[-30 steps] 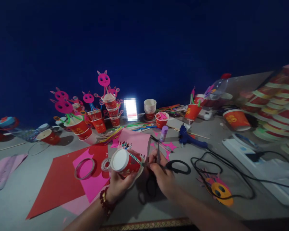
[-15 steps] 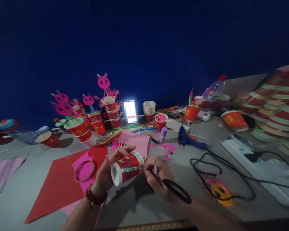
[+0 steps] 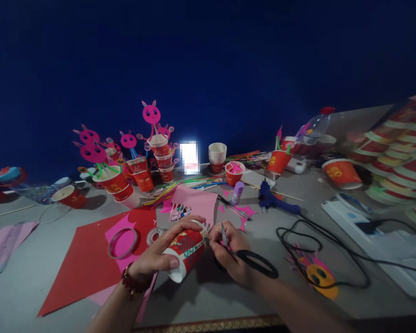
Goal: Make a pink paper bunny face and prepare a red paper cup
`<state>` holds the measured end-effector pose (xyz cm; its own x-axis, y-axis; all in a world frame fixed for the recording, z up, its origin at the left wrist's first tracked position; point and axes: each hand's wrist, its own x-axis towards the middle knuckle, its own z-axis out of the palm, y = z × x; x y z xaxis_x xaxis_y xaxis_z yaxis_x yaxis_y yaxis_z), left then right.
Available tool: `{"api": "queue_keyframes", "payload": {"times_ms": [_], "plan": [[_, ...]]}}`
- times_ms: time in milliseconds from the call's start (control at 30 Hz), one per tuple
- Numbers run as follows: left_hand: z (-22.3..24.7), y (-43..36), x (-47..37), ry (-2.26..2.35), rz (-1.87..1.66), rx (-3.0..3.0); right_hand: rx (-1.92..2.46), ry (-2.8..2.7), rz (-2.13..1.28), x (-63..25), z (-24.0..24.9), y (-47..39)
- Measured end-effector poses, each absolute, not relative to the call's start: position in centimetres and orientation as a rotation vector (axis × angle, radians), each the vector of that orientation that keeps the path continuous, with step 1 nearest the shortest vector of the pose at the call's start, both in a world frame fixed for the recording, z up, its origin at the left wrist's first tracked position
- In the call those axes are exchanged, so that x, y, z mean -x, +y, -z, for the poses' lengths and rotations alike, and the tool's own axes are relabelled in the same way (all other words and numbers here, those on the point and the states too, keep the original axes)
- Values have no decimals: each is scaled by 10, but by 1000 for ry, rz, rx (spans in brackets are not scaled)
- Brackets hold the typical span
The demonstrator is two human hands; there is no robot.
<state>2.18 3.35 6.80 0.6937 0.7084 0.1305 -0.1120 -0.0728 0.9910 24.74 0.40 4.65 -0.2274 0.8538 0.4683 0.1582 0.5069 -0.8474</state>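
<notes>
A red and white patterned paper cup (image 3: 189,249) lies on its side in the air, its white end toward the lower left. My left hand (image 3: 162,252) is wrapped round it from the left, thumb near the white end and fingers over the top. At the cup's other end, my right hand (image 3: 230,252) is closed on black-handled scissors (image 3: 256,262), with the blade pointing up between the fingers. Its fingertips meet the cup's rim; anything small pinched there is too hidden to make out.
Red card (image 3: 76,263) and a tape roll (image 3: 155,236) lie left. Behind stand decorated cups (image 3: 143,180), stacked cups (image 3: 217,157) and a glue stick (image 3: 237,192). A blue glue gun (image 3: 277,201), its cable and a power strip (image 3: 353,240) are at right.
My left hand has turned the cup so that its white end tips lower, and the thumb now shows across it. The tape roll and small coloured pieces behind the hand have come into view.
</notes>
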Motion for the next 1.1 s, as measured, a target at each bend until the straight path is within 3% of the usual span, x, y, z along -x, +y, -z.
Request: {"api": "queue_keyframes", "payload": {"times_ms": [300, 600, 833, 1100], "plan": [[-62, 35, -25, 467, -761, -1630, 807, -1298, -1219, -241, -40, 4], [-62, 32, -33, 487, -841, -1765, 744, -1044, -1361, -234, -42, 5], [-64, 30, -35, 510, -863, -1819, 797, -1046, -1349, -234, -49, 5], [-58, 30, -35, 474, -860, -1711, 818, -1352, -1096, -243, -41, 0]]}}
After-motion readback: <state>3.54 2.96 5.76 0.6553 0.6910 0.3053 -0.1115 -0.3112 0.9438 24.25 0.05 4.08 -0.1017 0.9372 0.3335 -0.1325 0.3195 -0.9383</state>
